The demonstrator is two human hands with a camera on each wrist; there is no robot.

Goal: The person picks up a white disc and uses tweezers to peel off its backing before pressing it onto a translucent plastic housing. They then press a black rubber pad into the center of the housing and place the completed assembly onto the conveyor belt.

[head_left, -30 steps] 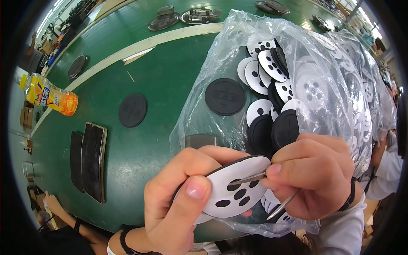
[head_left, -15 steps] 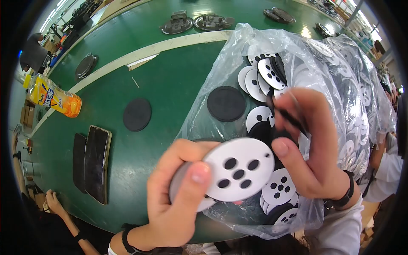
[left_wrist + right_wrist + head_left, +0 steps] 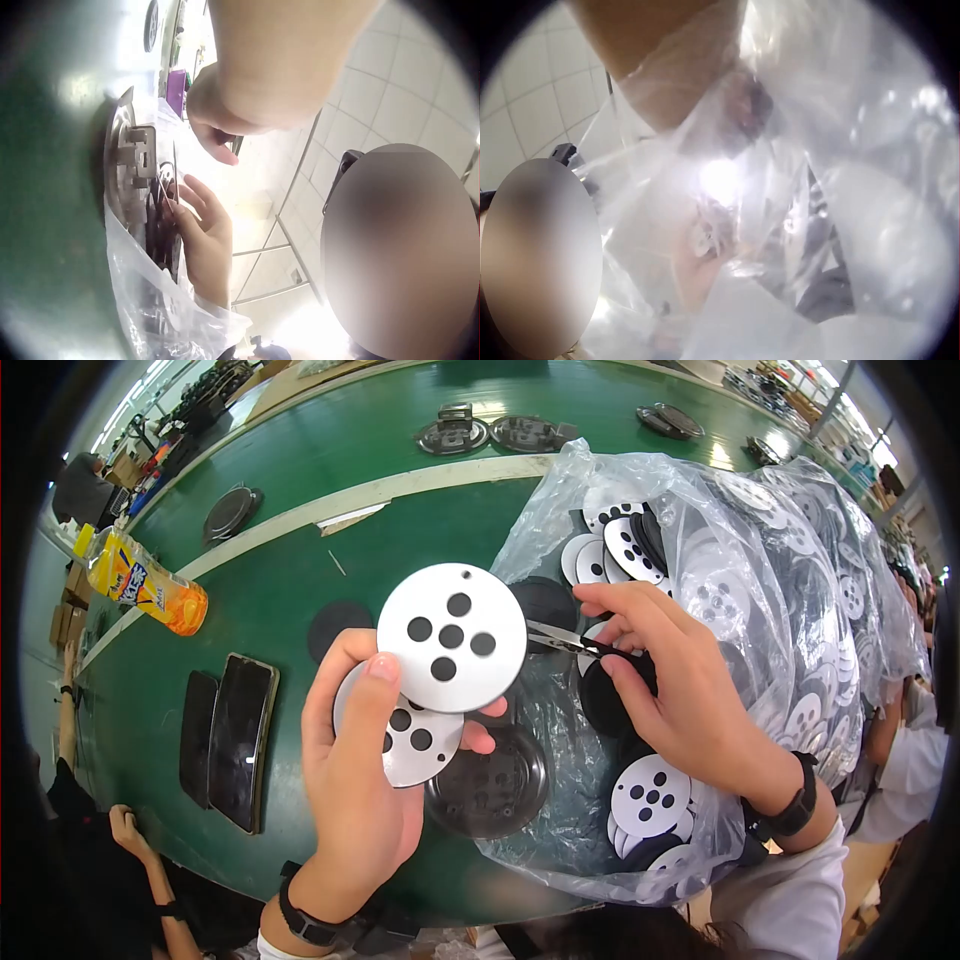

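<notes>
Discs [image 3: 455, 655] shifted left, in left hand [image 3: 358, 772]

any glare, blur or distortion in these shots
Head view: fisheye bowing of the pale table strip, dark corners, upper spotted white disc fairly sharp; left wrist view: glare along the bottom, blurred oval at right; right wrist view: hazy through clear plastic bag, bright flare mid-frame.

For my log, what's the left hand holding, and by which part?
The left hand holds two round, flat white discs with black dots by their edges.
</notes>
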